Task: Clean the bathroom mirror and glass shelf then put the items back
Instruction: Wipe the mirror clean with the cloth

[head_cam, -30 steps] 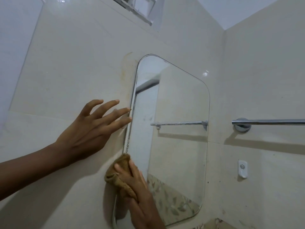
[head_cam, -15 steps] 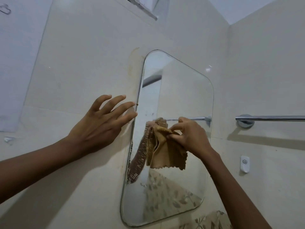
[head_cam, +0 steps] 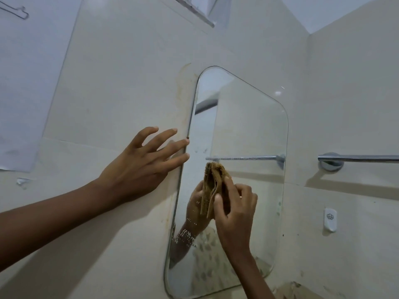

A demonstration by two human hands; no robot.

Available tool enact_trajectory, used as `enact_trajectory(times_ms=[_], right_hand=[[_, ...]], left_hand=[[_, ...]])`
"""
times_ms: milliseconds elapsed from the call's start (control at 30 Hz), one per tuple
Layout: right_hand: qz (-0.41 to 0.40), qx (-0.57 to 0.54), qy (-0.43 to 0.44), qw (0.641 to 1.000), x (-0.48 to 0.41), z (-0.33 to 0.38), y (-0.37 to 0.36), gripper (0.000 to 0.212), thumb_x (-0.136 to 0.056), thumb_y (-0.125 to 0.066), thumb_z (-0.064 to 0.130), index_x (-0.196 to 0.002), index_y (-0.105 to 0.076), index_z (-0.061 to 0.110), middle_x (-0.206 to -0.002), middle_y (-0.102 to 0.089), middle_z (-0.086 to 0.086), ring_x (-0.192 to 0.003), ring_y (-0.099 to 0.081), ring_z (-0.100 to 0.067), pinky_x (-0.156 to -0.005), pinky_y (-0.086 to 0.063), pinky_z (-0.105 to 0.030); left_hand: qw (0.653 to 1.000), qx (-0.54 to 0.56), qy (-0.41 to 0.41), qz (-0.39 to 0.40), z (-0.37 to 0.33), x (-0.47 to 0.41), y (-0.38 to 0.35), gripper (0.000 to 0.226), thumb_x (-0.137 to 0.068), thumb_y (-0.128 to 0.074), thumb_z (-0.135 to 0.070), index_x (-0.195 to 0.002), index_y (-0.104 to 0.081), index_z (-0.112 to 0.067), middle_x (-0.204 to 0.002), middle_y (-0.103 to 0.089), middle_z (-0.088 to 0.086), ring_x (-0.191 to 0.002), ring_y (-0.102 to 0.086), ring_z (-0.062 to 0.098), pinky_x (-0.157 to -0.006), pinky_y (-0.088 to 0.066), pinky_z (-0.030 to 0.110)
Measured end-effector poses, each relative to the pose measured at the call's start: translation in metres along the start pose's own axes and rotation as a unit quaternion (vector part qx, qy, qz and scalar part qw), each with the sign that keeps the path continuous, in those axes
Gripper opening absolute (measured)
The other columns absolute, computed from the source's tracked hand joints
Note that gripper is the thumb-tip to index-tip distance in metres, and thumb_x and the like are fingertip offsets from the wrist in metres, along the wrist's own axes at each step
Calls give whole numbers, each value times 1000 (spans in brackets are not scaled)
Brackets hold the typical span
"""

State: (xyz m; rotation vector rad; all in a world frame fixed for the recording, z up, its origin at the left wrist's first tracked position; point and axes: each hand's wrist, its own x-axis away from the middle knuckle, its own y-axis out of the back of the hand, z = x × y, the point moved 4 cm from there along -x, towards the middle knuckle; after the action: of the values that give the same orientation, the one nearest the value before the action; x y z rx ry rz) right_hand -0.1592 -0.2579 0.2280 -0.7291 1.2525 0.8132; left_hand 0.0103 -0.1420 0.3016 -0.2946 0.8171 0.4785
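A frameless mirror (head_cam: pixel 248 126) with rounded corners hangs on the cream tiled wall. My right hand (head_cam: pixel 235 210) grips a folded tan cloth (head_cam: pixel 216 182) and holds it against the glass near the mirror's middle. The hand and cloth are reflected in the glass. My left hand (head_cam: pixel 142 165) lies flat on the wall tile with fingers spread, its fingertips at the mirror's left edge. No glass shelf is in view.
A chrome towel bar (head_cam: pixel 356 158) runs along the wall right of the mirror. Below it sits a small white wall hook (head_cam: pixel 330 219). A window ledge (head_cam: pixel 194 14) juts out at the top. The wall corner stands at the right.
My right hand first rose with the cloth from the mirror's lower left edge to its middle, then dropped slightly and bunched the cloth against the glass. The left hand stayed in place.
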Motion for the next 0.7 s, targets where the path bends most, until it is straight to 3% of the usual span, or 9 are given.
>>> enact_trajectory(times_ms=[67, 167, 233, 333, 467, 533, 633, 700], right_hand=[[8, 44, 23, 999, 12, -5, -6, 50, -86, -46, 38, -132, -48, 21, -119, -45, -2, -105, -41, -18, -88, -40, -30], [-1, 34, 40, 999, 15, -10, -13, 50, -89, -44, 33, -137, -39, 24, -133, -37, -4, -114, -36, -22, -88, -46, -39], [-21, 30, 45, 998, 5, -10, -16, 47, -90, -42, 25, -137, -39, 21, -133, -38, -5, -111, -35, -22, -84, -48, -36], [-48, 25, 21, 998, -31, -8, -21, 44, -92, -40, 20, -136, -43, 19, -130, -46, -9, -106, -34, -21, -83, -40, -29], [-55, 5, -8, 998, -97, 11, -24, 44, -91, -40, 15, -134, -46, 15, -129, -48, -15, -109, -39, -28, -89, -42, -34], [-35, 3, 37, 999, -111, 32, -23, 45, -89, -38, 14, -133, -47, 14, -126, -49, -16, -107, -42, -31, -86, -46, -41], [17, -5, 133, 991, -88, 58, -14, 52, -84, -30, 19, -133, -48, 17, -124, -49, -14, -98, -42, -25, -78, -43, -38], [54, 15, 200, 978, -44, 64, -8, 52, -82, -39, 17, -133, -49, 19, -125, -49, -10, -97, -43, -24, -77, -42, -37]], left_hand=[[1000, 1, 0, 1, 0, 0, -1, 45, -89, -30, -12, -123, -58, -21, -138, -54, 6, -128, -49, 33, -105, -25, 46], [1000, 1, 4, 5, 1, 0, -1, 47, -92, -23, -11, -123, -58, -21, -138, -55, 7, -128, -49, 33, -105, -24, 46], [1000, 4, 2, 7, 1, 0, -1, 47, -92, -24, -11, -123, -58, -20, -138, -55, 8, -127, -49, 33, -105, -24, 46], [1000, 8, 2, 17, 0, 0, -1, 45, -91, -27, -11, -124, -56, -20, -139, -53, 8, -128, -48, 33, -105, -24, 47], [1000, 13, 9, 9, 0, 0, 0, 47, -91, -24, -9, -124, -55, -21, -139, -53, 8, -129, -47, 33, -105, -23, 47], [999, 35, 39, 8, 2, -1, 2, 46, -91, -24, -9, -125, -53, -19, -140, -52, 9, -129, -45, 32, -105, -24, 47], [992, 69, 101, -19, 8, -3, 7, 45, -88, -27, -9, -127, -49, -14, -141, -50, 9, -130, -41, 29, -105, -24, 45], [988, 83, 130, -28, 10, -2, 10, 47, -84, -33, -8, -128, -48, -12, -140, -51, 7, -130, -41, 28, -106, -23, 44]])
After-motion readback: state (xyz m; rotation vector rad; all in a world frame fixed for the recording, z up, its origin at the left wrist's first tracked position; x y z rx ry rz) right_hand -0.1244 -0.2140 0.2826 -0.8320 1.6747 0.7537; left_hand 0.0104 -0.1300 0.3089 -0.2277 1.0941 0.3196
